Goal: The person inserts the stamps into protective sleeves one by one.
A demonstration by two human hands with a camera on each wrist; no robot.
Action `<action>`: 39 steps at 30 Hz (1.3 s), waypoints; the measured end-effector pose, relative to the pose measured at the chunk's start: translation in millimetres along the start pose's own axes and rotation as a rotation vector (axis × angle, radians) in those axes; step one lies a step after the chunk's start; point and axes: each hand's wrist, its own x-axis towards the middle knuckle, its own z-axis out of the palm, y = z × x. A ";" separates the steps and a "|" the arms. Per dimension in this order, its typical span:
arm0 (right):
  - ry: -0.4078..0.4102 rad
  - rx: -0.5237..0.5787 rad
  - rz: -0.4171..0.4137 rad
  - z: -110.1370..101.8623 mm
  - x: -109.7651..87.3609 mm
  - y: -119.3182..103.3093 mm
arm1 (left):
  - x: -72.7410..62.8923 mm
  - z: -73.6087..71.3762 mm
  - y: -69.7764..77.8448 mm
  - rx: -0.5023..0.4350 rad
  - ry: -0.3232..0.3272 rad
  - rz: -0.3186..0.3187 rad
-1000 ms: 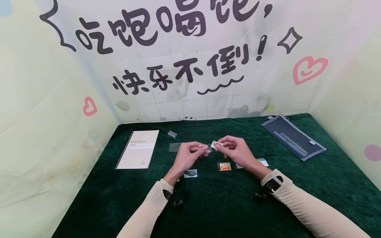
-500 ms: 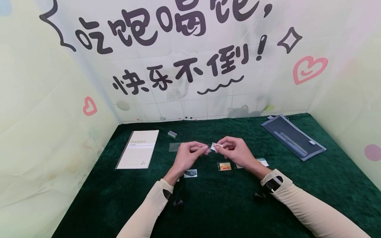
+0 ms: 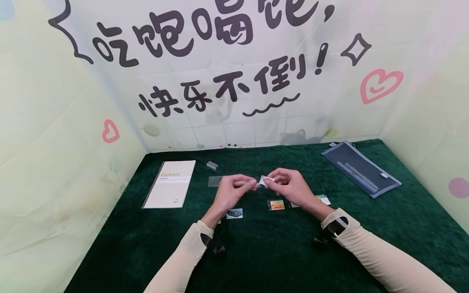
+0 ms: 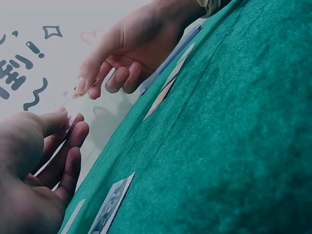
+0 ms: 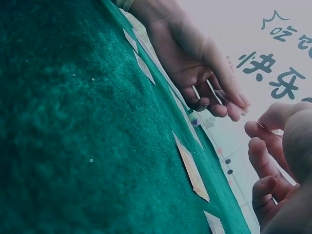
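In the head view my left hand [image 3: 234, 190] and right hand [image 3: 292, 188] face each other above the dark green cloth. The right thumb and fingers pinch a small pale stamp [image 3: 264, 180]. Between the left thumb and fingers is a thin clear plastic sleeve [image 5: 223, 95], partly hidden by the fingertips. A narrow gap separates the two hands' fingertips in the left wrist view. Below them lie an orange stamp [image 3: 277, 205] in a clear sleeve and a blue-grey stamp [image 3: 235, 213] with a perforated edge, close to the left wrist.
Behind the left hand lies a clear plastic strip [image 3: 214, 181]. A notebook [image 3: 169, 185] is at the left, with a small eraser-like block [image 3: 212, 165] beside it. A blue mesh pouch [image 3: 360, 171] holding pens lies at the right. More small cards [image 3: 324, 200] lie by the right forearm.
Both hands stay almost in place. The pale stamp in the right hand has tilted slightly, and the left fingertips have shifted a little.
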 end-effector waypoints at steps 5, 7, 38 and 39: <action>-0.008 0.005 0.005 0.0 -0.3 -0.3 | -0.5 0.2 -0.1 -0.012 0.004 0.003; -0.006 0.004 0.006 -0.2 -0.3 -0.2 | -0.4 0.2 0.0 -0.022 0.002 0.003; -0.080 0.057 0.072 -0.4 0.7 2.5 | 0.1 0.6 1.6 -0.045 -0.025 0.015; -0.080 0.056 0.073 -0.3 0.7 2.6 | 0.2 0.9 1.5 -0.041 -0.022 0.015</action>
